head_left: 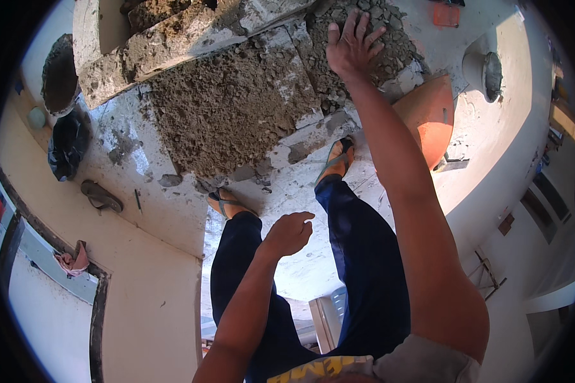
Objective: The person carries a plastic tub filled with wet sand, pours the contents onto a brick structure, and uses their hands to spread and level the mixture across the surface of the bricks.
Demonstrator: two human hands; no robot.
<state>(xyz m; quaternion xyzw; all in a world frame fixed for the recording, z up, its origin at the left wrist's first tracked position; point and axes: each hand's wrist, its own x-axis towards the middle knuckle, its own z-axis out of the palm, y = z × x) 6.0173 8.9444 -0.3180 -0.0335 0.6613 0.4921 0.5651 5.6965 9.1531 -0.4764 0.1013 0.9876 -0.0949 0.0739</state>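
My right hand (pixel 352 48) reaches far out with its fingers spread, resting palm down on or just over a heap of broken grey rubble (pixel 390 39). Beside that heap lies a wide bed of loose brown soil (pixel 227 105), in front of my feet. Closer to my body, my left hand (pixel 289 235) hangs in the air between my knees, its fingers curled in; nothing shows in it. Behind the soil stands a rough, dirt-crusted slab edge (pixel 166 54), slanting across the top.
An orange curved tub (pixel 431 121) stands right of the rubble, with a pale round vessel (pixel 482 71) beyond it. On the left are a dirty bucket (pixel 60 76), a black plastic bag (pixel 68 145) and a loose sandal (pixel 101 196). A pink cloth (pixel 73 260) hangs on a frame.
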